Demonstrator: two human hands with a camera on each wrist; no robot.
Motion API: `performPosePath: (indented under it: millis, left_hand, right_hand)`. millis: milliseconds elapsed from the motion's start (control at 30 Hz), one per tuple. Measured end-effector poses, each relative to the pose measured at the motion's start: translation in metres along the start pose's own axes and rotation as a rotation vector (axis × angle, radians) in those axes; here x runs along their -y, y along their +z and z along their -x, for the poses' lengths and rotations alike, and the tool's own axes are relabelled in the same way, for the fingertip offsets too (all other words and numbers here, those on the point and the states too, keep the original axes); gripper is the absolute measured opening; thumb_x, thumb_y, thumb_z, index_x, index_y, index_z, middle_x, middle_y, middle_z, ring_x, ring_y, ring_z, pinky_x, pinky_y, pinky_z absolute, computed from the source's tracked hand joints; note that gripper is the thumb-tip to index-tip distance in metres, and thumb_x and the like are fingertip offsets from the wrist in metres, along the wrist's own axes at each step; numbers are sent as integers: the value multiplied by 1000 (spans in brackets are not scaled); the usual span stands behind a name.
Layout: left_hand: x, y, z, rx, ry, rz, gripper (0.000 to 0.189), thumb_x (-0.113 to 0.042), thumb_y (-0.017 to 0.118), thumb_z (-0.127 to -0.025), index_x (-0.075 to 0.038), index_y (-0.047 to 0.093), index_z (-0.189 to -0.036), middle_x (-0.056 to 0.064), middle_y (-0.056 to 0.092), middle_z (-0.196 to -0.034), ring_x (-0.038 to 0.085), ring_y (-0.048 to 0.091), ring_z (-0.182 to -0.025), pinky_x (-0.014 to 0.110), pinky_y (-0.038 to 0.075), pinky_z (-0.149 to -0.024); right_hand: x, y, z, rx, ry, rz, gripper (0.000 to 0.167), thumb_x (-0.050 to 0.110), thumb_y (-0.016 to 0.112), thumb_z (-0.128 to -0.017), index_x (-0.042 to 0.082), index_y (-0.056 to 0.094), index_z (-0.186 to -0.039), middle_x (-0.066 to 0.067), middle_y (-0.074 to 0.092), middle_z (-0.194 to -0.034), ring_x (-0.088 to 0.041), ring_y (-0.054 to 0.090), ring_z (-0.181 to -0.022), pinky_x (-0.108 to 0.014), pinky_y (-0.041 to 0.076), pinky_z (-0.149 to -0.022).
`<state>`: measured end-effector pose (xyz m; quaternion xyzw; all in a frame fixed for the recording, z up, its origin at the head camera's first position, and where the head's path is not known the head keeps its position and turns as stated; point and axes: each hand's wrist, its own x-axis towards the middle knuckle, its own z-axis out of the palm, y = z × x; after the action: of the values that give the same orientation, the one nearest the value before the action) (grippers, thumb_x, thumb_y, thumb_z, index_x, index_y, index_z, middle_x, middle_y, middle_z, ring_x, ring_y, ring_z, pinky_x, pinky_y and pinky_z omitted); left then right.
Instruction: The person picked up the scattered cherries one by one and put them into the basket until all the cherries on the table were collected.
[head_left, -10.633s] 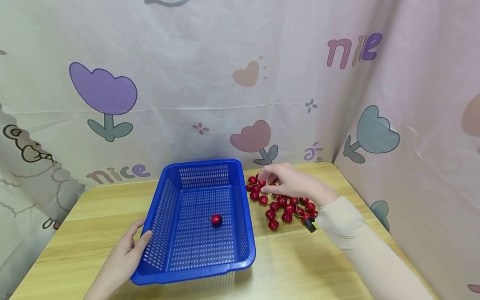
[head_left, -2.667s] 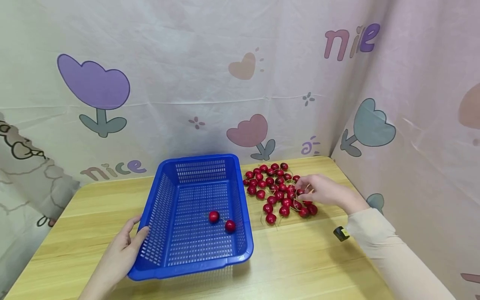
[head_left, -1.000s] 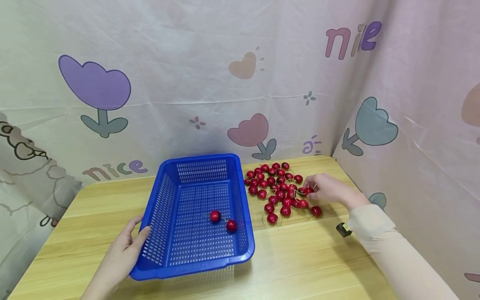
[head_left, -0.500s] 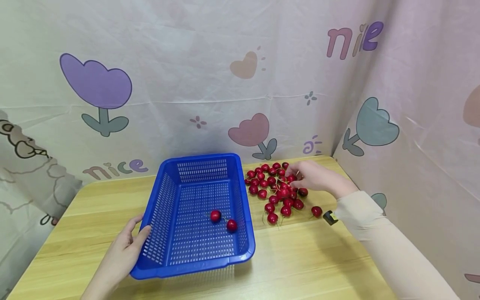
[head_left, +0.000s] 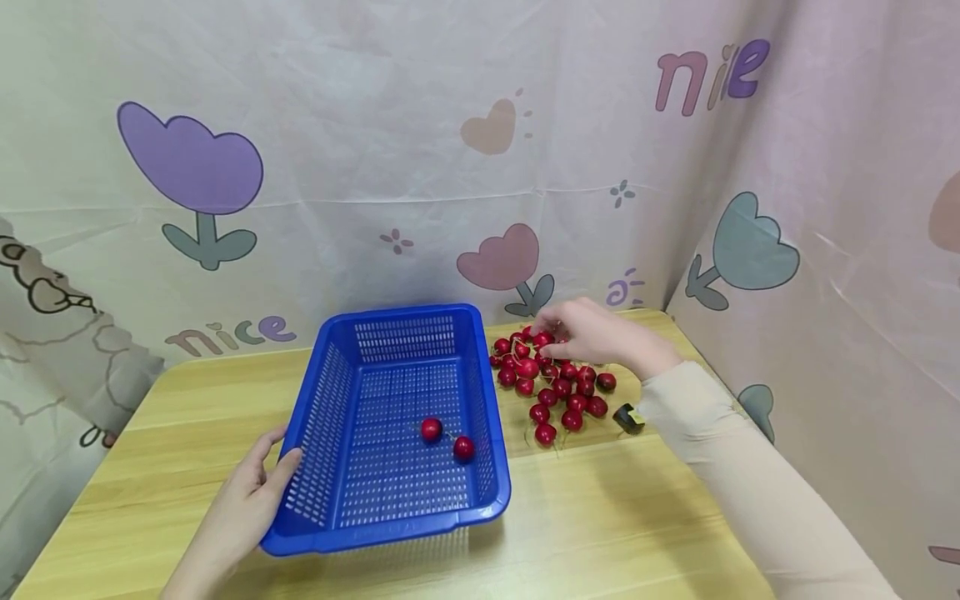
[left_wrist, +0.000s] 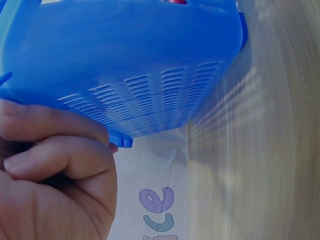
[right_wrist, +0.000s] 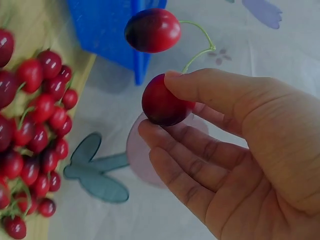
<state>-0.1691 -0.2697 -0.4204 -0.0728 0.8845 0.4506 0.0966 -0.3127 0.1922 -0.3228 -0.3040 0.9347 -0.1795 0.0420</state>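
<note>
My left hand (head_left: 243, 504) grips the left rim of a blue plastic basket (head_left: 337, 543), thumb over the edge. Two red cherries (head_left: 463, 448) lie on the basket's floor, toward its right side. My right hand (head_left: 592, 335) is raised over a pile of cherries (head_left: 572, 419) right of the basket. Between thumb and fingers it pinches a cherry (right_wrist: 162, 102), seen up close in the right wrist view. A green stem joins this fruit to a second cherry (right_wrist: 152, 31), which dangles free. In the left wrist view, curled fingers (left_wrist: 55, 155) press at the basket's outer wall.
A light wooden table (head_left: 570, 517) carries everything. Printed curtain (head_left: 360, 150) closes off its back and right side. The small black wrist camera (head_left: 628, 418) sits under the right sleeve, close to the pile's lower right.
Since ten seconds ago a second cherry has come into the basket. Within the last second my right hand has lifted a cherry pair from the pile's right side and moved left toward the basket.
</note>
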Motion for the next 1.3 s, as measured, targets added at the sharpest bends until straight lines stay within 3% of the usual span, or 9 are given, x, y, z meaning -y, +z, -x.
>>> performPosePath:
  millis: [333,567,767,967,1300]
  left_hand:
    - [-1,-1,1,-2,-6,-10,75,-50,40,-116,-8,15,-172,20,72,-109,21,75,-86,34,66,-66]
    - [-1,-1,1,2,-11,4,76,-51,41,-115,-8,15,-172,20,72,-109,21,76,-86,35,67,-67]
    - [0,0,1,2,-7,16,74,-50,41,-116,-9,16,-172,20,73,-108,22,77,-85,36,67,-66]
    - [2,-1,1,4,-11,21,74,-50,41,-116,-9,15,-172,18,73,-106,22,77,-82,35,67,-65]
    - [1,-1,1,0,1,14,73,-50,41,-116,-8,18,-171,18,73,-105,22,77,-82,35,67,-64]
  right_hand:
    - [41,16,-36,60,-120,-6,21,17,79,-99,12,77,-119,-2,77,-110,-15,69,-94,-33,62,-91]
    - [68,42,-50,184,-185,-5,20,20,77,-101,13,75,-120,3,73,-103,-12,64,-92,-24,59,-84]
    - [84,58,-54,274,-235,7,16,17,79,-100,12,76,-115,3,72,-96,-10,62,-83,-20,57,-76]
    - [105,73,-56,362,-280,88,17,19,80,-99,13,77,-115,2,76,-103,-8,63,-86,-17,56,-77]
    - [121,92,-58,416,-326,142,21,21,79,-100,12,77,-120,0,76,-104,-6,61,-83,-15,54,-75]
